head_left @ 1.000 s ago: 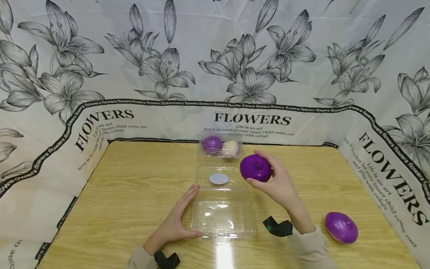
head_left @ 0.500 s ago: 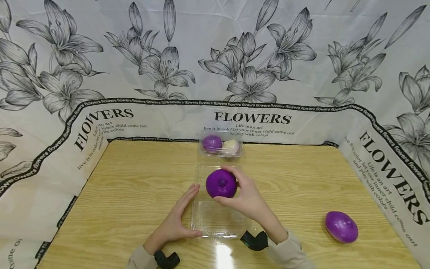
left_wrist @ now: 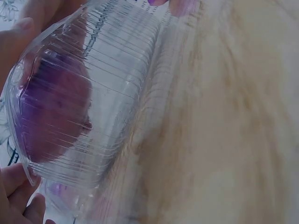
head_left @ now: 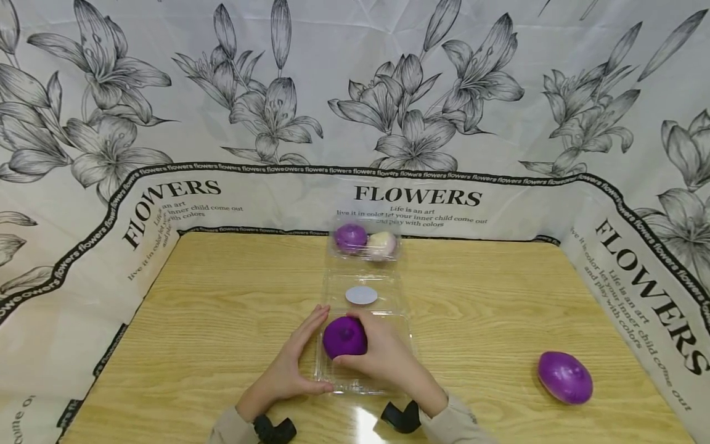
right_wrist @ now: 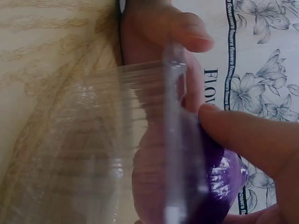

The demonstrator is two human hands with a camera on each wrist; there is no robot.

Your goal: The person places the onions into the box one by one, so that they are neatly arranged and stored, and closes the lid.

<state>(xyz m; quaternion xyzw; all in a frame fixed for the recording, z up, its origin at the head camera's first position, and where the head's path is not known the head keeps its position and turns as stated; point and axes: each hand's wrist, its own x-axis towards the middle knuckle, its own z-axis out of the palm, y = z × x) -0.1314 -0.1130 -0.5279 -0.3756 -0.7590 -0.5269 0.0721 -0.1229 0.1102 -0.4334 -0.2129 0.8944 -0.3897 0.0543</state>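
My right hand [head_left: 383, 349] grips a purple onion [head_left: 345, 339] between thumb and fingers, low over the left part of the base of an open clear plastic clamshell box [head_left: 383, 383]. Through the ribbed wall of the box [left_wrist: 121, 70], the onion [left_wrist: 56, 112] shows in the left wrist view. My left hand [head_left: 285, 365] holds the base at its left side, thumb at the near corner and fingertips at the far one. The lid with a white oval label [head_left: 361, 295] lies folded back. In the right wrist view the onion [right_wrist: 222, 177] is partly behind the box rim.
Another purple onion [head_left: 566, 377] lies on the wooden table [head_left: 222, 283] to the right. At the back, a clear box holds a purple onion [head_left: 350, 238] and a whitish onion-like bulb [head_left: 381, 245]. Flower-printed cloth [head_left: 288, 203] surrounds the table.
My right hand has carried the purple onion left and toward me, from right of the lid, across it, and down to the base. My left hand has stayed in place.
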